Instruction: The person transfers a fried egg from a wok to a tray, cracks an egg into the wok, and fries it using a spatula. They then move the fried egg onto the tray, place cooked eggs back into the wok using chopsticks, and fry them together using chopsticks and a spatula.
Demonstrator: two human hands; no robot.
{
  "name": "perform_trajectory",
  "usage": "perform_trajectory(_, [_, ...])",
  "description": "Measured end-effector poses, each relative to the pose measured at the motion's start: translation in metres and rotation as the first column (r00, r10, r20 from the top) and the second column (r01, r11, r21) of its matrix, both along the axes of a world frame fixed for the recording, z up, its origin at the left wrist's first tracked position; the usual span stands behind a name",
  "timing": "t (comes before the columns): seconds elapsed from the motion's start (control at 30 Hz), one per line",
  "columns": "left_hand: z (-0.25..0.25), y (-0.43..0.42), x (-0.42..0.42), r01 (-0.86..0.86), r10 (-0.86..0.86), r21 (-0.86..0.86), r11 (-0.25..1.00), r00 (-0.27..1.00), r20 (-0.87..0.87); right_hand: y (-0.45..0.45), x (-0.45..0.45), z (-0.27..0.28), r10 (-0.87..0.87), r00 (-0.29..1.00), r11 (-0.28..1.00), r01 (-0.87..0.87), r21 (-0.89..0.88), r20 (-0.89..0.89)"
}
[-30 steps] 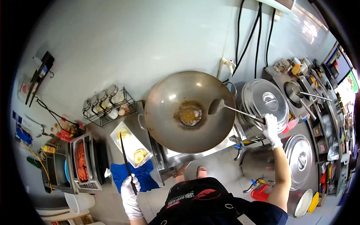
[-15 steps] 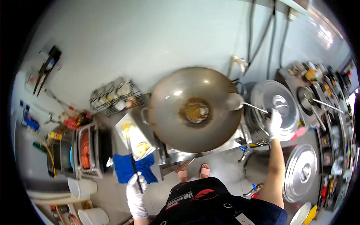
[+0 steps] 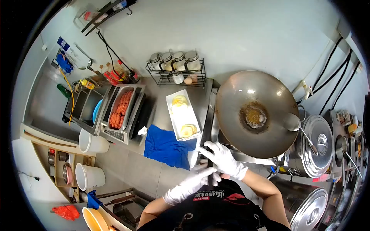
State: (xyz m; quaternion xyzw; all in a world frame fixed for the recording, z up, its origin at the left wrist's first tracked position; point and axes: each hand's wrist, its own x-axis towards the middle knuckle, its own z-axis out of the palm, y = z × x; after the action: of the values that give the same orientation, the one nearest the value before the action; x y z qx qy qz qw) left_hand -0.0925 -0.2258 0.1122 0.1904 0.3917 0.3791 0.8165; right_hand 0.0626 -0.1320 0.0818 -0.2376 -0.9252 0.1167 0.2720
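My left hand (image 3: 189, 187), in a white glove, is closed around a long tool with a dark handle (image 3: 210, 178); its working end is not clear. Just above and to the right is my gloved right hand (image 3: 225, 159), its fingers apart, close to the same handle. A white tray (image 3: 172, 104) with pale yellow sliced food (image 3: 188, 131) lies beyond my hands. Beside it a blue cloth (image 3: 163, 148) hangs over the counter edge. The ladle (image 3: 306, 136) rests with its bowl at the rim of the wok (image 3: 235, 115) and its handle over a pot lid.
Brownish liquid (image 3: 255, 116) sits in the wok. Lidded pots (image 3: 318, 142) stand at right. A rack (image 3: 176, 79) holds jars and an egg against the wall. At left, red meat (image 3: 121, 109) fills a metal pan. White buckets (image 3: 89, 176) stand on the floor.
My right hand has let go of the ladle and moved left to beside my left hand. The view has swung left. The dark-handled tool has drawn back from over the tray.
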Motion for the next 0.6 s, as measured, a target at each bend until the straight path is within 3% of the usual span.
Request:
perform_trajectory(0.07, [0.007, 0.001, -0.002, 0.060, -0.065, -0.035, 0.998, 0.988, -0.139, 0.007, -0.023, -0.014, 0.029, 0.994, 0.997, -0.036, -0.063, -0.104])
perform_trajectory(0.13, [-0.007, 0.000, -0.025, 0.175, -0.164, 0.095, 0.980, 0.980, -0.117, 0.003, -0.034, -0.009, -0.108, 0.984, 0.991, 0.095, -0.096, -0.143])
perform_trajectory(0.2, [-0.046, 0.004, -0.062, 0.226, -0.223, 0.118, 0.967, 0.974, -0.037, -0.001, -0.029, -0.001, -0.275, 0.904, 0.931, 0.167, -0.324, -0.326])
perform_trajectory(0.23, [-0.041, 0.012, -0.078, 0.119, -0.112, 0.103, 0.988, 0.991, -0.073, -0.003, -0.022, 0.006, -0.373, 0.859, 0.872, 0.196, -0.449, -0.349])
perform_trajectory(0.27, [-0.058, 0.016, -0.094, -0.016, 0.023, 0.030, 0.999, 0.968, -0.249, -0.004, -0.015, 0.012, -0.472, 0.806, 0.796, 0.214, -0.567, -0.358])
perform_trajectory(0.33, [-0.093, 0.026, -0.126, -0.351, 0.296, -0.054, 0.935, 0.855, -0.427, -0.003, -0.002, -0.012, -0.608, 0.642, 0.691, 0.138, -0.710, -0.467])
perform_trajectory(0.37, [-0.120, 0.030, -0.145, -0.434, 0.361, -0.039, 0.900, 0.793, -0.490, -0.005, 0.002, -0.013, -0.741, 0.570, 0.512, 0.138, -0.848, -0.355])
perform_trajectory(0.4, [-0.145, 0.033, -0.160, -0.504, 0.430, -0.004, 0.864, 0.740, -0.518, -0.006, 0.007, -0.024, -0.773, 0.543, 0.474, 0.154, -0.867, -0.327])
perform_trajectory(0.47, [-0.169, 0.042, -0.178, -0.567, 0.478, -0.001, 0.823, 0.694, -0.539, -0.010, 0.010, -0.047, -0.832, 0.450, 0.375, 0.025, -0.927, -0.324])
perform_trajectory(0.6, [-0.177, 0.057, -0.186, -0.552, 0.452, -0.060, 0.832, 0.735, -0.506, -0.011, -0.008, -0.057, -0.803, 0.482, 0.445, 0.091, -0.891, -0.352])
